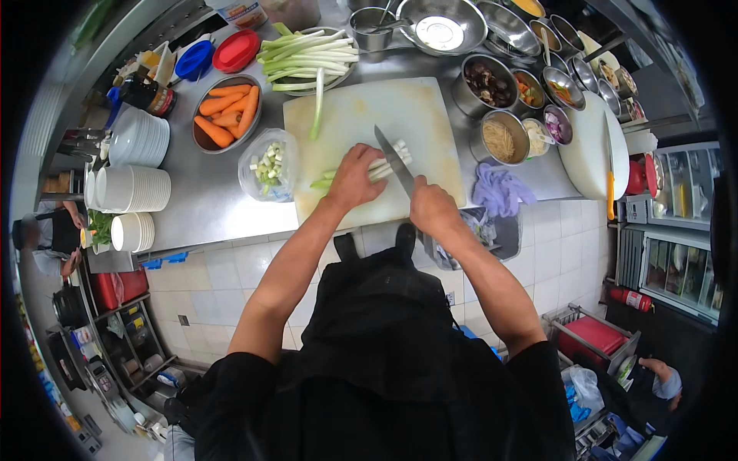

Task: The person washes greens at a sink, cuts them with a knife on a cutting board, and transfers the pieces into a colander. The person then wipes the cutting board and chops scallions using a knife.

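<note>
On the white cutting board (419, 104), my left hand (356, 177) presses a bundle of spring onion stalks (327, 180) with its fingers bent over them. My right hand (434, 203) grips the handle of a kitchen knife (394, 160), whose blade lies across the white ends of the stalks. Small cut pieces (401, 147) sit just beyond the blade. One loose stalk (318, 107) runs from the heaped bowl of spring onions (307, 58) onto the board. Left of the board, a clear plastic tub (247, 178) holds chopped pieces.
A metal bowl of carrots (223, 119) and stacked white dishes (146, 188) stand at left. Metal bowls of ingredients (488, 83) line the right, with a purple cloth (498, 190) and an orange-handled knife (611, 184). A bin (507, 238) sits below the counter edge. Other people show at both sides.
</note>
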Available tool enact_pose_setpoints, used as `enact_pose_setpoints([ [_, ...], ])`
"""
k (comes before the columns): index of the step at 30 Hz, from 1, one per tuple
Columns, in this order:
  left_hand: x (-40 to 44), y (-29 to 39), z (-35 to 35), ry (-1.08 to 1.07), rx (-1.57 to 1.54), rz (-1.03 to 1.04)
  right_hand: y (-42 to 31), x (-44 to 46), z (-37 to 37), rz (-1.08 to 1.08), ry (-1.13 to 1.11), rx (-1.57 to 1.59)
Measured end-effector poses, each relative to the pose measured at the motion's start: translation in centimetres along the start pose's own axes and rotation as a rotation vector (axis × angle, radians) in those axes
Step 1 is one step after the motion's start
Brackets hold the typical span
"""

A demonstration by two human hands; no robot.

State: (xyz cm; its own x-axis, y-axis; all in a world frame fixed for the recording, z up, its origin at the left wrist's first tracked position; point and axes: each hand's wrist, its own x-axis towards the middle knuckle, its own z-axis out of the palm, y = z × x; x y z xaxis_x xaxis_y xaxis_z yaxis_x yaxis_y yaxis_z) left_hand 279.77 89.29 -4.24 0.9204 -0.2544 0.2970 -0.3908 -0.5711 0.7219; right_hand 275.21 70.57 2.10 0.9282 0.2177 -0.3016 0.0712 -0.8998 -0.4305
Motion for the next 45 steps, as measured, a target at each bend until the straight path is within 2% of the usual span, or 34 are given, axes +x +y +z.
enact_pose_setpoints([
  [7, -0.5, -2.0, 0.6, -0.108, 0.068, 0.025, -2.1, -0.4, -2.0, 0.024, -0.176, 0.059],
  [10, -0.7, -2.3, 0.9, -0.08, 0.028, 0.018, -1.8, 0.0, -1.5, -0.039, -0.145, 0.068],
  [12, -0.5, -2.5, 1.0, -0.071, -0.003, 0.022, -1.0, 0.2, 1.7, 0.008, -0.113, 0.071],
  [16, -1.0, -2.2, 0.8, -0.071, -0.02, -0.004, -1.1, -0.3, 2.6, 0.021, -0.025, 0.013],
  [18, -0.6, -2.2, 0.5, -0.061, -0.056, 0.007, -1.4, 0.0, 1.7, 0.023, -0.06, 0.007],
  [21, -0.7, 0.0, -1.7, 0.016, 0.056, 0.027, -2.5, -0.6, -1.0, 0.026, -0.074, 0.019],
  [25, -1.3, -1.1, -1.6, -0.057, 0.085, 0.023, -3.0, -0.8, -1.4, 0.008, -0.159, 0.029],
  [27, -1.6, -1.9, -1.1, -0.125, 0.104, -0.014, -3.3, -0.6, -1.1, 0.004, -0.169, 0.045],
  [34, -2.3, -2.6, -0.6, -0.112, 0.023, -0.05, -3.1, -0.4, 3.0, 0.023, -0.064, 0.029],
  [39, -1.8, -0.2, -3.3, -0.026, 0.165, 0.079, -3.5, -0.6, 0.5, 0.024, -0.105, 0.042],
  [45, -2.6, -2.2, -2.5, -0.089, 0.12, 0.072, -5.0, -1.4, -1.0, -0.009, -0.198, 0.05],
])
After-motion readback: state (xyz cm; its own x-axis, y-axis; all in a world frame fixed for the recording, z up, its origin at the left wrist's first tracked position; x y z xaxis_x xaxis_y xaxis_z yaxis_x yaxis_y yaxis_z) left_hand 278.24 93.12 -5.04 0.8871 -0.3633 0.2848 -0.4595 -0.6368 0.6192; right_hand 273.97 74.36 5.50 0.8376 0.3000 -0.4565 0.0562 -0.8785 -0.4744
